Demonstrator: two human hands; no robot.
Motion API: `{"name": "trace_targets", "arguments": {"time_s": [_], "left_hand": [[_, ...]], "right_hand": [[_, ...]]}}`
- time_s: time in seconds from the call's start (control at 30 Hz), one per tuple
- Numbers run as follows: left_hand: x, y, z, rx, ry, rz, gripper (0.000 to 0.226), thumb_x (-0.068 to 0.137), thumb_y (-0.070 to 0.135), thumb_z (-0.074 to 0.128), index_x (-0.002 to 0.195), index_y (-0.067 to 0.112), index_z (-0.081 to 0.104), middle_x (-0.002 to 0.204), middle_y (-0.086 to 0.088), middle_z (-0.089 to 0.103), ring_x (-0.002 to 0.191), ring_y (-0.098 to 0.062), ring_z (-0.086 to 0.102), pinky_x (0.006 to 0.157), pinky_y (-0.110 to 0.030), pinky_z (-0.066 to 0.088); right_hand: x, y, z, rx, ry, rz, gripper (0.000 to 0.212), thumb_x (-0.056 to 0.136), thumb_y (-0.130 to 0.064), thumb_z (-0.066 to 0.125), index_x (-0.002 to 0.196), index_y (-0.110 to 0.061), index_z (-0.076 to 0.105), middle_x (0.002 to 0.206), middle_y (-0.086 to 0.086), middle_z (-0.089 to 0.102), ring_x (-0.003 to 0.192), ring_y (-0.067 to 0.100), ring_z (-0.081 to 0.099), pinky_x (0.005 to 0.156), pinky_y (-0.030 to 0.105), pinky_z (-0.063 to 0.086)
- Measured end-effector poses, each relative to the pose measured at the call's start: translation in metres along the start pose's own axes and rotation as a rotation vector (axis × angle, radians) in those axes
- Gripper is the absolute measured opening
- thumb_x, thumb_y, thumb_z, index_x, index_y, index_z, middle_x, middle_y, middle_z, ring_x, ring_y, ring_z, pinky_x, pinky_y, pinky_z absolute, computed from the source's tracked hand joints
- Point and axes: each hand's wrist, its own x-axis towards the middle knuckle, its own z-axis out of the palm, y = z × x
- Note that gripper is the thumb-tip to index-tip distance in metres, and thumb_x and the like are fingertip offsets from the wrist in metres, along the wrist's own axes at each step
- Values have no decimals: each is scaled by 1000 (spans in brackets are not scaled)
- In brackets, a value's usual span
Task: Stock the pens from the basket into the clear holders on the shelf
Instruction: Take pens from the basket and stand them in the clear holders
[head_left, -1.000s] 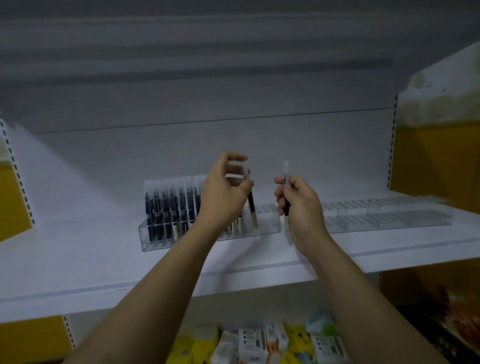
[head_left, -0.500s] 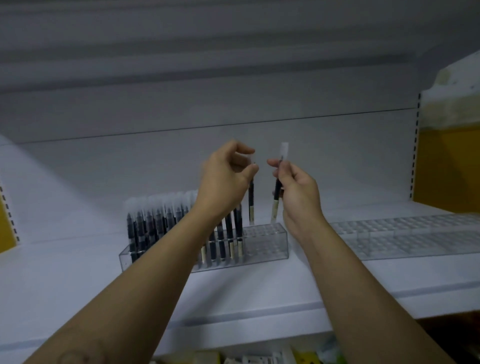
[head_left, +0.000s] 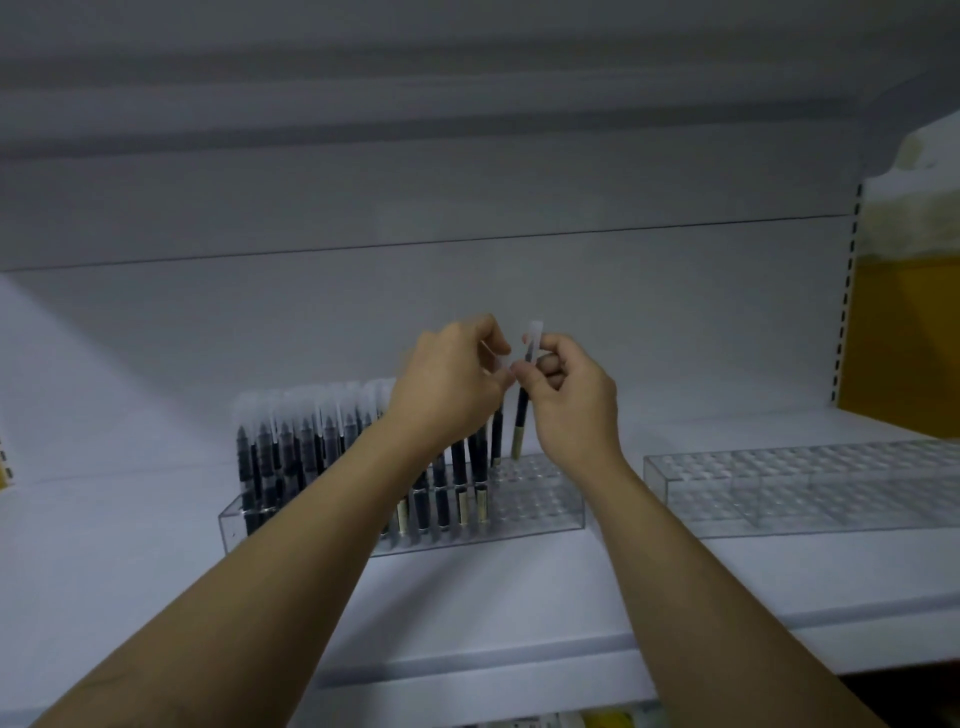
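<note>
Shelf (head_left: 519, 597), white: 2 clear gridded holders are set on it side by side, apart. L holder (head_left: 545, 501): L and mid cells are filled w/ stocked pens (head_left: 311, 436), upright, dark barrels, frosted caps up; open grid cells are shown at its R end. R holder (head_left: 805, 483): placed toward shelf's R end, cut off by frame edge. Left hand (head_left: 452, 384): held above L holder's middle, fingers curled; pen A (head_left: 497, 436) is pinched near its cap btwn thumb and fingertips, barrel hung approx. upright, tip down by the stocked row. Right hand (head_left: 571, 400): held just beside left hand, fingers curled round pen B (head_left: 521, 415); upper barrel is gripped, frosted cap is shown above the fingers, pale lower end is held at L holder's back cells; contact w/ holder cannot be told. Fingertips of both hands are brought nearly together. Yellow panel (head_left: 904, 338) is seen at far R.
</note>
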Motion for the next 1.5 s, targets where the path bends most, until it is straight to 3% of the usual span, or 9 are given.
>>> {"name": "trace_targets", "arguments": {"time_s": [0.1, 0.23, 0.53, 0.7, 0.83, 1.1, 1.3, 1.4, 1.5], "left_hand": [[0, 2, -1, 134, 40, 6, 16, 87, 31, 69, 99, 25, 60, 98, 9, 67, 93, -16, 62, 94, -39, 45], [1, -2, -9, 144, -29, -77, 7, 88, 25, 66, 91, 25, 59, 91, 5, 67, 87, -19, 63, 94, -45, 47], [-1, -6, -6, 194, -80, -71, 13, 91, 27, 60, 104, 27, 62, 105, 5, 69, 86, -17, 64, 101, -46, 43], [-11, 1, -15, 362, -128, -9, 40, 94, 38, 55, 133, 29, 52, 126, 1, 63, 123, -18, 53, 119, -48, 12], [-29, 7, -27, 375, -91, 49, 49, 93, 39, 56, 139, 28, 45, 142, 1, 50, 133, -18, 42, 120, -47, 6], [-108, 21, -27, 249, 71, 183, 44, 90, 29, 59, 134, 26, 53, 132, 4, 57, 128, -16, 46, 119, -37, 8], [-182, 24, -6, 160, 106, 190, 37, 84, 27, 67, 120, 22, 63, 116, 2, 65, 112, -22, 55, 96, -36, 34], [-225, 23, 11, 122, 90, 160, 30, 82, 27, 68, 112, 23, 65, 103, 4, 66, 101, -22, 58, 83, -35, 35], [-267, 20, 30, 93, 1, 99, 30, 86, 32, 64, 115, 26, 63, 104, 6, 64, 103, -21, 56, 84, -36, 33]], "right_hand": [[-5, 1, -2, -114, -62, -64, 50, 92, -24, 64, 137, -31, 45, 72, -10, 55, 68, 5, 55, 66, 22, 49], [-12, 2, -4, -294, -266, -92, 52, 92, -20, 63, 135, -43, 44, 76, -11, 54, 76, 14, 58, 78, 40, 55], [-31, -5, -13, -367, -424, -34, 83, 90, 2, 48, 147, -51, 18, 98, 1, 59, 74, 14, 56, 67, 27, 47], [-38, -12, -15, -401, -378, -23, 91, 91, -6, 58, 150, -47, 2, 134, 1, 53, 112, 17, 55, 91, 32, 50], [-51, -19, -26, -431, -328, -14, 85, 91, -13, 59, 152, -41, 7, 145, -5, 43, 127, 14, 46, 95, 25, 40], [-95, -52, -60, -593, -324, -80, 68, 92, -25, 61, 150, -33, 26, 150, -10, 35, 136, 11, 35, 108, 21, 26], [-159, -54, -82, -656, -281, -113, 56, 90, -27, 64, 142, -29, 42, 143, -9, 44, 130, 12, 39, 107, 21, 27], [-199, -44, -88, -676, -238, -117, 48, 88, -27, 66, 133, -28, 52, 129, -6, 51, 118, 16, 48, 99, 25, 37], [-242, -27, -92, -679, -274, -73, 44, 88, -25, 67, 130, -26, 54, 122, -4, 52, 115, 15, 48, 97, 26, 39]]}}
